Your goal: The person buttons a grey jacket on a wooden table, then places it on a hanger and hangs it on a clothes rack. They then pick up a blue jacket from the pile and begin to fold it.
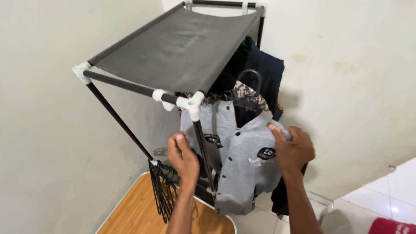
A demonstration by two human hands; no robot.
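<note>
A grey buttoned jacket [242, 164] with dark badges hangs on a black hanger [253, 78] inside a small clothes rack [173, 47] made of black tubes, white joints and a dark fabric top. My right hand [292, 149] grips the jacket's shoulder on the right side. My left hand [183, 158] holds the jacket's other shoulder, just left of the rack's front post [203, 151]. Dark garments [268, 73] hang behind the jacket.
A bunch of spare black hangers [164, 190] dangles from the rack's lower left. Below stands a wooden tabletop with a white rim [130, 212]. Pale walls close in left and right. White floor tiles and a red cloth [392, 226] lie at lower right.
</note>
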